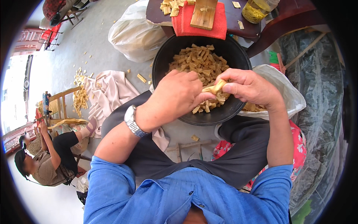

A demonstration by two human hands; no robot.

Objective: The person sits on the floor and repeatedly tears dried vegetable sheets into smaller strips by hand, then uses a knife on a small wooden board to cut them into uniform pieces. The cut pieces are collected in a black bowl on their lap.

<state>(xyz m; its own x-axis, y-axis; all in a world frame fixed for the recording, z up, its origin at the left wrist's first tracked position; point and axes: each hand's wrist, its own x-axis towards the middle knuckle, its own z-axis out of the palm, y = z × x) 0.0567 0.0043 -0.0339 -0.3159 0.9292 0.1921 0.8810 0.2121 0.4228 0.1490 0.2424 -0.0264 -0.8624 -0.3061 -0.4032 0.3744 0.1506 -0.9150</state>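
Observation:
Over a round black basin (pixel 162 58), my left hand (pixel 179 96) and my right hand (pixel 249 86) grip one pale yellow, fibrous piece (pixel 216 87). The left holds one end between thumb and fingers, and the right pinches the bent other end. The piece looks folded or twisted; its ends are partly hidden by my fingers. Beneath my hands, many short, similar pieces (pixel 201 63) are heaped in the basin. A metal-band watch (pixel 133 120) is on my left wrist.
A dark table (pixel 156 18) beyond the basin holds a red cloth (pixel 179 26), a wooden block (pixel 205 18) and a jar (pixel 253 12). White sacks (pixel 137 33) flank the basin. Pale cloth (pixel 109 95) lies leftward; a seated person (pixel 46 165) works at far left.

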